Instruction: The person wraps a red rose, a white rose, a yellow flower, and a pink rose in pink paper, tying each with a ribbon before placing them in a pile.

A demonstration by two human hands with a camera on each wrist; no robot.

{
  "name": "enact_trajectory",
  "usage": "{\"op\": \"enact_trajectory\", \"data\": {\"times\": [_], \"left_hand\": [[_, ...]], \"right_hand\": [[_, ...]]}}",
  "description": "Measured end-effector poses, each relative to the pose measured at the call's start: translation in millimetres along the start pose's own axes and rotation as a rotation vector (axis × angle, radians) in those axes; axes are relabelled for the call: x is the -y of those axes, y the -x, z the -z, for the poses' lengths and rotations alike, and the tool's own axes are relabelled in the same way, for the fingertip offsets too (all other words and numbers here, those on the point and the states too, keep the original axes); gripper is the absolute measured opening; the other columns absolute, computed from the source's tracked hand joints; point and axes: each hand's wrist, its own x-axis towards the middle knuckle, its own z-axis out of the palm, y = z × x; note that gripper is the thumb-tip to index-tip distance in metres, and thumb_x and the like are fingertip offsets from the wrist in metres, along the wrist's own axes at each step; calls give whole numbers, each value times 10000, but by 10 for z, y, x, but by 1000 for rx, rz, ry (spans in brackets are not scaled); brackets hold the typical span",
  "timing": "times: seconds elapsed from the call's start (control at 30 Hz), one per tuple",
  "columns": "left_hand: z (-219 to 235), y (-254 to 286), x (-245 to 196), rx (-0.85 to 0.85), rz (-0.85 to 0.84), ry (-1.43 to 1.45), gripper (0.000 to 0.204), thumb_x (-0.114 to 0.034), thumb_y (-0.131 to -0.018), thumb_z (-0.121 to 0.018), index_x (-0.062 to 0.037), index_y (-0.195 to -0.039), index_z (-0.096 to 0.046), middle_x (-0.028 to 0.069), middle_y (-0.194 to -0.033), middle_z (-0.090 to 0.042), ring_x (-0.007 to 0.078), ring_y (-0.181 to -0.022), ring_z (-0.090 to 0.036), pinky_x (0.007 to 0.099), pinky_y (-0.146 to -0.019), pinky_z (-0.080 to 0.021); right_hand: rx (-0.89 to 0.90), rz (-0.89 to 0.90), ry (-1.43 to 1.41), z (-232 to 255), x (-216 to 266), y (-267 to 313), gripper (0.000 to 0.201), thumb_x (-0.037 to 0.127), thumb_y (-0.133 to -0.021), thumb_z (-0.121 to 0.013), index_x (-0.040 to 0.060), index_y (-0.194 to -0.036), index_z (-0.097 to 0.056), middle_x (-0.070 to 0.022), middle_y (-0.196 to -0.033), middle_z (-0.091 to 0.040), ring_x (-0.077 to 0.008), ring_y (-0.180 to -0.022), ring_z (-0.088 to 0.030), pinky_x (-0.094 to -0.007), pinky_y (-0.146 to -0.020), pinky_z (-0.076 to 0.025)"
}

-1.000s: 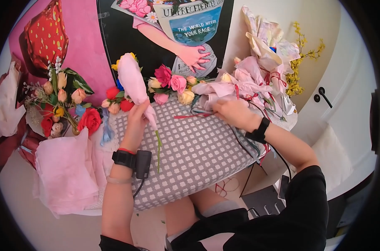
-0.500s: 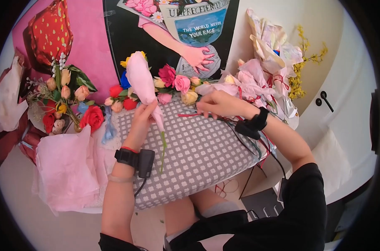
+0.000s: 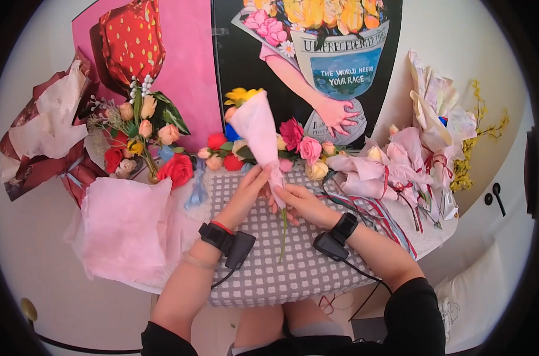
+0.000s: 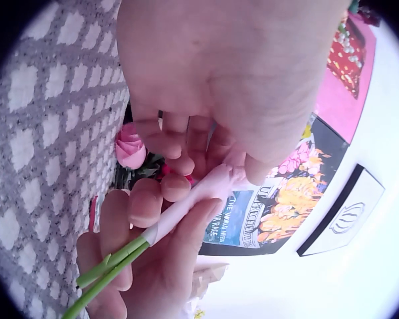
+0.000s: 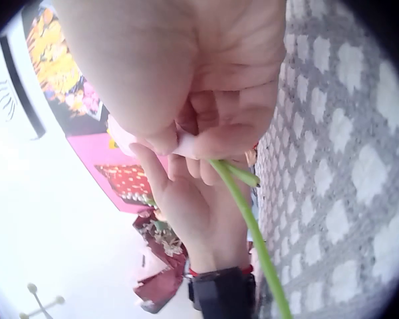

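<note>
In the head view a cone of pink paper stands upright over the checked cloth, a green stem coming out below. The left hand grips the cone's narrowed neck. Just beneath, the right hand pinches the paper's lower end between thumb and fingers. Seen from the left wrist, the wrapped end lies between both hands, with green stems emerging from it. From the right wrist, thumb and finger press the paper where the stem leaves it. What the cone wraps is hidden.
Stacked pink sheets lie at the left, near mixed flowers. Loose flowers line the back edge. Wrapped bunches and ribbons are at the right. Painted panels stand behind; cables run from both wrists.
The right hand has left the ribbons and come to the paper's lower end. The left hand has brought the cone toward the middle. The head view has shifted, showing more at the left.
</note>
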Motion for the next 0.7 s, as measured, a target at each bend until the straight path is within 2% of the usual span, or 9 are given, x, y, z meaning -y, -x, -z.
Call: {"op": "enact_trajectory", "data": {"times": [0.07,0.13,0.2,0.27,0.33,0.4,0.53,0.6,0.7], "left_hand": [[-55,0,11,52,40,6,338,-350,-923,-445,-59,-1086,-504,0,-801,-538,39,-672,-509,179,-571,-398],[-51,-28,60,-75,19,-165,280,-316,-927,-446,-71,-1056,-490,-6,-858,-530,72,-743,-515,222,-655,-428],[-17,-22,62,-24,10,-167,289,-324,-925,-452,-75,-1065,-490,-1,-907,-516,72,-807,-509,206,-695,-420],[60,-27,112,80,57,-180,299,-314,-931,-440,-65,-1092,-484,16,-959,-516,82,-832,-513,203,-727,-415],[134,-66,205,137,20,-182,299,-297,-942,-416,-61,-1118,-470,23,-978,-522,91,-855,-523,219,-740,-431],[34,-31,146,53,49,-144,291,-281,-951,-393,-62,-1130,-461,21,-971,-538,100,-876,-531,236,-754,-443],[-33,-8,66,84,138,69,316,-281,-940,-411,-41,-1141,-456,53,-1008,-557,134,-919,-546,264,-777,-450],[39,-28,124,116,130,167,320,-281,-934,-421,-37,-1137,-457,57,-1007,-558,138,-929,-547,270,-774,-454],[-18,0,55,91,117,203,329,-275,-923,-441,-28,-1141,-451,64,-1012,-556,146,-948,-546,285,-780,-461]], "right_hand": [[-16,8,-107,-30,-31,35,345,379,-926,-418,52,-951,-526,-13,-728,-566,-39,-436,-489,-163,-361,-361],[-38,-7,-36,-24,55,68,350,388,-914,-440,50,-944,-523,-18,-734,-566,-42,-441,-495,-165,-360,-360],[-59,-21,28,13,70,65,357,397,-903,-463,47,-937,-520,-24,-739,-566,-45,-446,-500,-167,-359,-358],[-171,119,29,47,44,59,360,407,-880,-503,51,-932,-506,-30,-739,-558,-59,-462,-518,-168,-334,-339],[-172,127,-43,47,30,58,303,366,-896,-488,65,-929,-494,-25,-727,-544,-69,-474,-529,-166,-319,-306],[-245,111,-187,1,63,67,231,339,-927,-430,112,-931,-470,-23,-650,-537,-47,-424,-459,-144,-330,-245],[-309,198,-368,41,7,53,214,331,-937,-408,125,-909,-456,-7,-685,-535,-52,-427,-440,-151,-329,-243],[-336,209,-359,46,2,44,206,321,-938,-407,126,-906,-460,8,-671,-530,-42,-429,-421,-155,-342,-249],[-284,348,2,64,-48,24,210,293,-930,-429,90,-914,-479,8,-628,-519,-36,-466,-471,-164,-374,-293]]}}
